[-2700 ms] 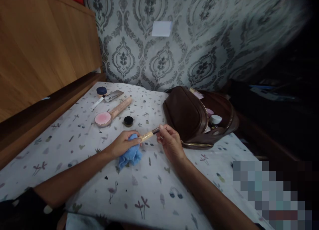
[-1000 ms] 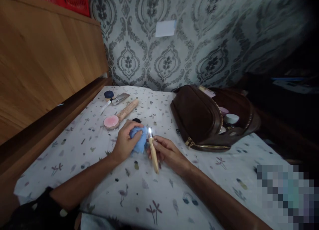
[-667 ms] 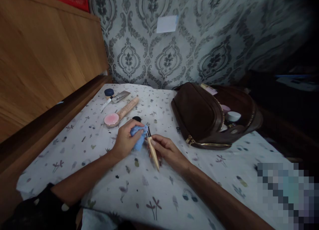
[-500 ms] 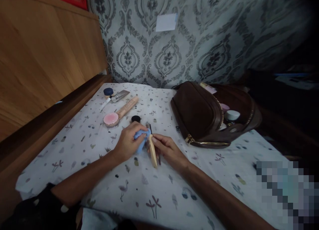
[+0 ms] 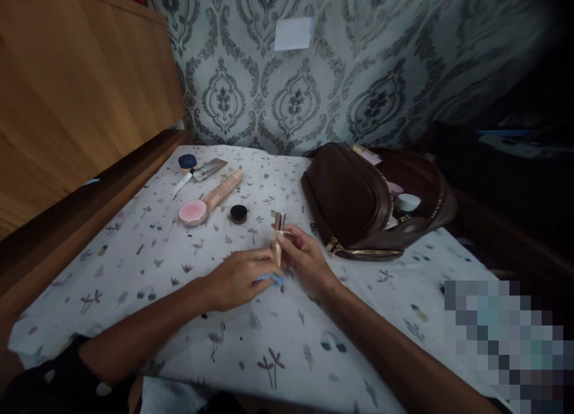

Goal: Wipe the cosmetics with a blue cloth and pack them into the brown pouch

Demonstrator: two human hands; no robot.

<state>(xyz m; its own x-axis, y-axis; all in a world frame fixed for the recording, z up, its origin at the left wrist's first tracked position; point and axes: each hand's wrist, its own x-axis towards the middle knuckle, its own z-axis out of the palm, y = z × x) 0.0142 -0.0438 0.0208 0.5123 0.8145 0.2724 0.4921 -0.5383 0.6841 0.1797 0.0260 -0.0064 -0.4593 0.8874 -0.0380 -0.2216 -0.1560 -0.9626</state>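
My right hand (image 5: 307,259) pinches a slim beige cosmetic tube (image 5: 277,253) with a shiny gold cap (image 5: 280,221) at its upper end. The tube stands nearly upright over the table. My left hand (image 5: 240,277) is closed around a crumpled blue cloth (image 5: 270,278), most of it hidden under the fingers. Its fingertips meet the lower part of the tube, just left of my right hand. Behind the hands sits a small jar with a black lid (image 5: 238,213).
A pink round compact (image 5: 193,212), a peach tube (image 5: 224,189), a silver tube (image 5: 210,169), a white slim tube (image 5: 183,183) and a blue-lidded jar (image 5: 187,161) lie back left. An unzipped brown bag (image 5: 345,192) holding cosmetics stands right. A wooden cabinet (image 5: 89,85) borders the left.
The cosmetic tube has turned more upright, its gold cap now showing clearly. My left hand has moved with the cloth from the tube's upper end down to its lower part.
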